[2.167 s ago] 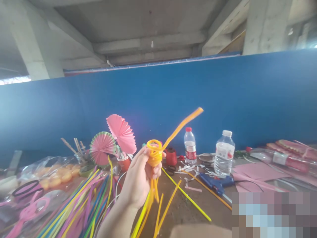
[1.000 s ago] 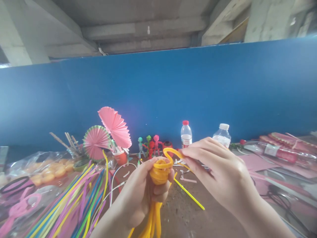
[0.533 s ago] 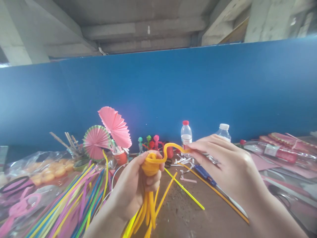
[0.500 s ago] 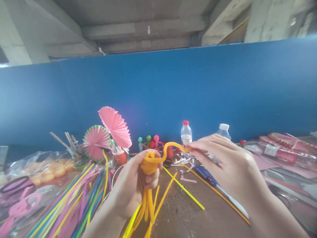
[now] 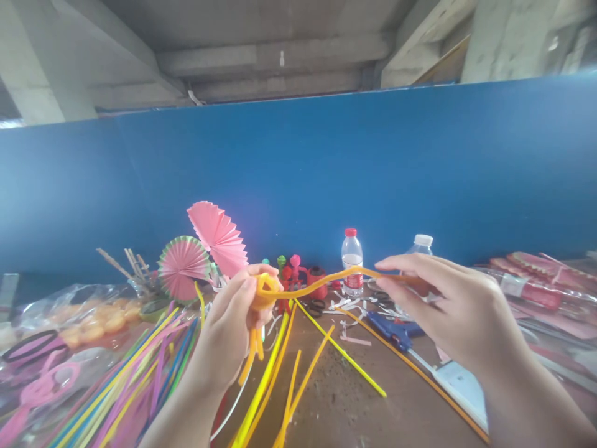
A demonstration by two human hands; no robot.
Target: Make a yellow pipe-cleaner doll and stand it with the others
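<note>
Presently suspended above the table (image 5: pixel 338 407): orange strand (image 5: pixel 326 280), long axis roughly left to right, slightly bowed. Gripped at its coiled end (image 5: pixel 265 297) by the left hand (image 5: pixel 228 320); pinched farther along by fingertips of the right hand (image 5: pixel 454 305). In contact with both.

Brn tbl (image 5: pixel 347 404) has yel stem (image 5: pixel 344 351), orange stems (image 5: pixel 313 370), wht scraps (image 5: pixel 347 306), blue glue gun (image 5: pixel 396 333), red-cap btl (image 5: pixel 352 267).
</note>
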